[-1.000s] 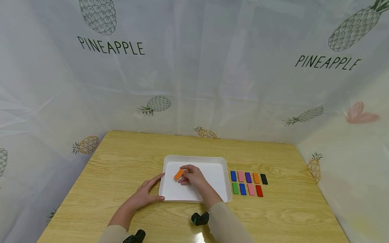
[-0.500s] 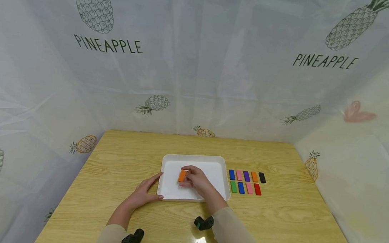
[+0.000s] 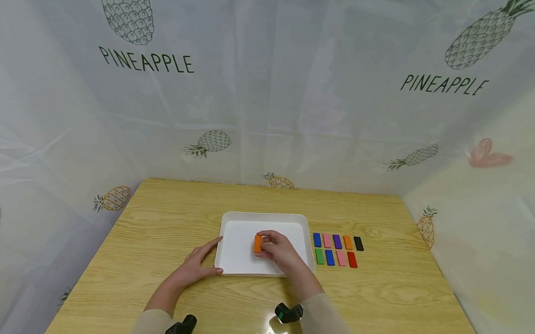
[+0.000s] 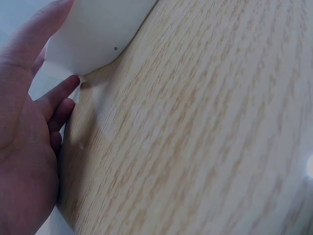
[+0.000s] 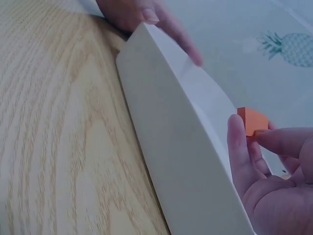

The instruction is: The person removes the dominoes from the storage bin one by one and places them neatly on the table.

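Note:
My right hand (image 3: 280, 248) pinches an orange block (image 3: 258, 244) between thumb and fingertips, above the white tray (image 3: 236, 225). In the right wrist view the flat rectangular orange block (image 5: 254, 121) shows past the near wall of the tray (image 5: 161, 117), partly covered by the fingers. My left hand (image 3: 196, 266) lies at the tray's left side, fingers stretched out. Its index finger touches the left rim and its thumb reaches the front left corner. From the left wrist view, the left hand (image 4: 24, 137) has its fingertips right at the tray wall (image 4: 98, 34).
Several coloured blocks lie in two rows to the right of the tray, among them a black block (image 3: 358, 243) and a red block (image 3: 352, 260). They rest flat on the wooden table (image 3: 391, 299). A pineapple-print curtain (image 3: 270, 88) surrounds the table's back and sides.
The right hand has moved to the right across the tray with the orange block, which has turned from slanted to upright in the head view. The left hand stays at the tray.

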Tool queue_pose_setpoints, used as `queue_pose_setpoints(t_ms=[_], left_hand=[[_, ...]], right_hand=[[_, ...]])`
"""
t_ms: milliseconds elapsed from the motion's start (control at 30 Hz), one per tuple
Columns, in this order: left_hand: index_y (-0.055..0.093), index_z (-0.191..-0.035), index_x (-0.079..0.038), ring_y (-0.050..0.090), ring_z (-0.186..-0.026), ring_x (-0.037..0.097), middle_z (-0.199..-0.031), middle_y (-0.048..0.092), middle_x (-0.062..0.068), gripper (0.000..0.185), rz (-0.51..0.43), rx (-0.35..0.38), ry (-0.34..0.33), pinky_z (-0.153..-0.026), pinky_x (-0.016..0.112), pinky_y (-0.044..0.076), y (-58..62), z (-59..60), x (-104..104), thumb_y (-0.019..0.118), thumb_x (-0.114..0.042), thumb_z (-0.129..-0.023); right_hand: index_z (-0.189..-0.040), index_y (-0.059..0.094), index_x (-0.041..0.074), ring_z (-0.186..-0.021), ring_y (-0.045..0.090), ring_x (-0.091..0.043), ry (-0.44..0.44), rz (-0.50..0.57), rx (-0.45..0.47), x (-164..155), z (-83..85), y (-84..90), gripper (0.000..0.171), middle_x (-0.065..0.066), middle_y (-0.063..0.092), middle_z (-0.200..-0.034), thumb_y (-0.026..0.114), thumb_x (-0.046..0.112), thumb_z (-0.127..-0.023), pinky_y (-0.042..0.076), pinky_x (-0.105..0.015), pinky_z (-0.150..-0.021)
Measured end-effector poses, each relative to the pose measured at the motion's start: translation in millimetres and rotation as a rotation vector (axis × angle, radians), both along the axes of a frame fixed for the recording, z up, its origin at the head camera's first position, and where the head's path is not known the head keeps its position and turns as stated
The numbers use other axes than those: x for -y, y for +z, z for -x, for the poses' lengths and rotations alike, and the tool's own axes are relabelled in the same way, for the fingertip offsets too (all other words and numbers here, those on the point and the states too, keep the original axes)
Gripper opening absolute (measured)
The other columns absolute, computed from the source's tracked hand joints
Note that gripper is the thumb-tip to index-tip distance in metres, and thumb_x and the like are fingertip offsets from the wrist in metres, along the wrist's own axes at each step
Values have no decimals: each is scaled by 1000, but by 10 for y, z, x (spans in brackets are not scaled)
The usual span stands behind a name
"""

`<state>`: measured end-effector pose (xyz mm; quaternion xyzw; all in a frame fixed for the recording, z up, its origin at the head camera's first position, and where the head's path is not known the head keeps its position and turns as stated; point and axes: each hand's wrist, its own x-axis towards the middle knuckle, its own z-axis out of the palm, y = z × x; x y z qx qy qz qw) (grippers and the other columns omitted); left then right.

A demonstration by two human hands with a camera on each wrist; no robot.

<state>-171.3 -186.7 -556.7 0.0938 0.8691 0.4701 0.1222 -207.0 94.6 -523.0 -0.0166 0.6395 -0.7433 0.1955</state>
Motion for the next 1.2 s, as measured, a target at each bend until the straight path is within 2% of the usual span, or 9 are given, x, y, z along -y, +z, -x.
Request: queue_pose_setpoints(t_ms=[200, 500, 767, 967, 1200], left_hand=[[37, -152, -30, 25, -138, 39, -153, 37, 9, 89, -9, -1, -4, -104, 68, 14, 25, -12, 13, 83, -37, -76], [37, -152, -30, 27, -137, 39, -151, 39, 10, 88, -8, -13, -8, -103, 67, 16, 16, -9, 9, 83, -38, -77], [37, -151, -30, 26, -138, 38, -151, 38, 10, 88, -21, -11, -13, -104, 66, 14, 2, -7, 3, 83, -35, -77], [37, -151, -31, 26, -138, 38, -152, 38, 10, 89, -20, -7, -13, -104, 66, 14, 1, -3, 4, 84, -38, -76], [37, -151, -32, 26, -138, 37, -152, 38, 9, 89, -8, -10, -5, -104, 66, 15, -25, 2, 9, 83, -41, -75]], right_hand=[[-132, 51, -10, -91, 60, -23, 3, -27, -30, -141, -41, 39, 42, -16, 51, -107, 54, -15, -91, 55, -37, -83], [-131, 54, -5, -93, 59, -22, 68, -201, -128, -408, -66, 153, 47, -17, 53, -113, 64, -12, -86, 54, -30, -80], [-130, 55, -5, -98, 57, -26, 128, -323, -196, -616, -108, 303, 52, -15, 54, -115, 69, -13, -80, 54, -33, -77], [-129, 58, -3, -98, 54, -27, 129, -430, -237, -785, -144, 373, 52, -12, 59, -116, 72, -11, -79, 52, -34, -73], [-127, 60, -3, -96, 56, -26, 102, -510, -245, -1016, -171, 339, 49, -14, 59, -114, 71, -12, -79, 53, -34, -75]])
